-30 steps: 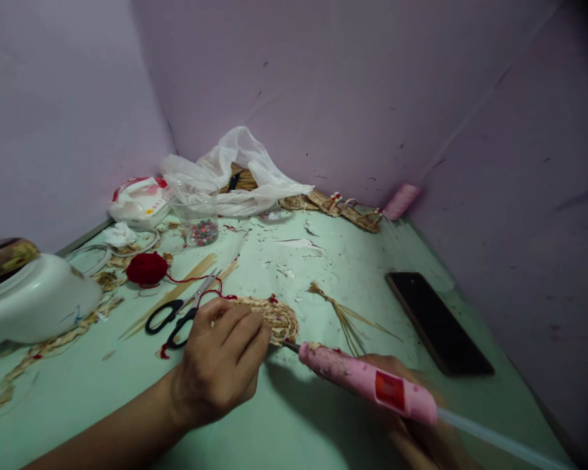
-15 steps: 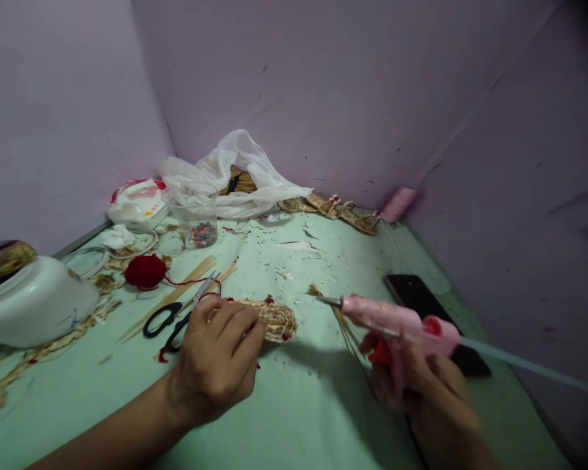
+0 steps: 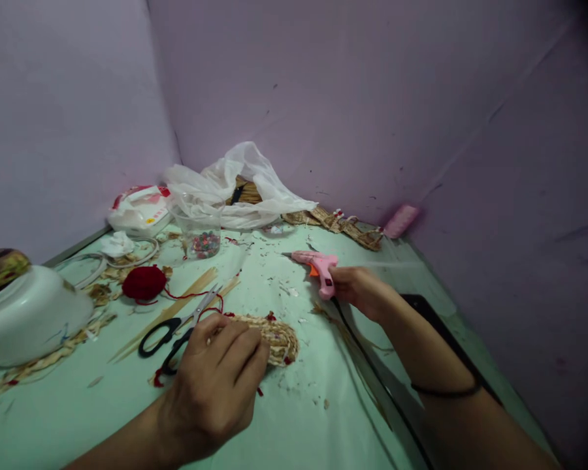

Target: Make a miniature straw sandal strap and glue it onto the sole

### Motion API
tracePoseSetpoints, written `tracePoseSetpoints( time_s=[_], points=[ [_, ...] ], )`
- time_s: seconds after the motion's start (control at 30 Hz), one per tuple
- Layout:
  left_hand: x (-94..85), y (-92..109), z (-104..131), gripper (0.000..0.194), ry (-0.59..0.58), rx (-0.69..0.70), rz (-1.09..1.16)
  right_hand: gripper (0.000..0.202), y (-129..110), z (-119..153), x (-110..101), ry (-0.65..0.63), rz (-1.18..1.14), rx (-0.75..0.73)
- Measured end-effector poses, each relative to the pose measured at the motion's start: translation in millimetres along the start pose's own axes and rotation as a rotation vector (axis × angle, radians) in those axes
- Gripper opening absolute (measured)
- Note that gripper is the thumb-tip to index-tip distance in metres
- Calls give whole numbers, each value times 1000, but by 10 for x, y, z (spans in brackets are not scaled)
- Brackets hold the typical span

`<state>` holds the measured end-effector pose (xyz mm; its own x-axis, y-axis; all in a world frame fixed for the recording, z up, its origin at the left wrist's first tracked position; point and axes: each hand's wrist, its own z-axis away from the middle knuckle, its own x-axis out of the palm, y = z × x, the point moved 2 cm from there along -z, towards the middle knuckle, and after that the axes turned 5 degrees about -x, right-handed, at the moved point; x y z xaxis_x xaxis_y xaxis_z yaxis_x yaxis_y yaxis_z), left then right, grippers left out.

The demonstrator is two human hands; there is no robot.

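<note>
My left hand (image 3: 225,378) is closed around one end of a small oval braided straw sole (image 3: 280,339) with bits of red yarn on it. The fingers hide its left part. Farther forward and to the right, my right hand (image 3: 360,287) grips the rear of a pink hot glue gun (image 3: 318,264) by its handle end. The gun's metal nozzle points left, just over the table, and a black cord runs from it toward me. Scissors (image 3: 181,329) with black handles lie left of my left hand. Beside them is a red yarn ball (image 3: 144,282).
A clear cup of beads (image 3: 203,235), a tissue pack (image 3: 140,207) and a white plastic bag (image 3: 249,186) stand at the back. Woven straw pieces (image 3: 353,232) lie by the wall. A white bowl (image 3: 34,316) is at left, a dark phone (image 3: 451,339) under my right forearm, and straw strands (image 3: 353,352) nearby.
My right hand has carried the glue gun forward and left, away from me and down toward the table. My left hand has kept its hold on the straw sole.
</note>
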<state>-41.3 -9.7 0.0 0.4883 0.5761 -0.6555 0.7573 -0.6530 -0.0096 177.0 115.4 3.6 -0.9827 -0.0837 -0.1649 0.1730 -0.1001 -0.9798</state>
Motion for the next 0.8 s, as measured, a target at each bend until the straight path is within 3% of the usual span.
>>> tracePoseSetpoints(
  time_s=[0.07, 0.13, 0.17, 0.23, 0.33, 0.5, 0.67, 0.8],
  points=[
    [4, -14, -8, 25, -10, 2, 7, 9, -51, 163, -41, 40, 153, -5],
    [5, -26, -15, 23, -26, 5, 14, 8, -176, 366, -33, 113, 416, -256],
    [7, -30, -18, 22, -41, 6, 16, 9, -232, 466, 21, 33, 462, -381],
    [8, -31, -16, 21, -55, 21, 17, 10, -295, 647, 184, -271, 478, -575],
    [8, -23, -2, 22, -39, 22, 12, 22, -283, 808, 381, -532, 456, -718],
    [9, -10, 8, 24, -17, 19, 45, 38, -173, 830, 452, -627, 532, -790],
    [12, -23, -11, 23, -15, -6, 75, 39, -132, 796, 428, -665, 618, -780],
    [17, -17, -15, 22, -15, -7, 92, 28, -123, 784, 439, -663, 627, -801]
  ],
)
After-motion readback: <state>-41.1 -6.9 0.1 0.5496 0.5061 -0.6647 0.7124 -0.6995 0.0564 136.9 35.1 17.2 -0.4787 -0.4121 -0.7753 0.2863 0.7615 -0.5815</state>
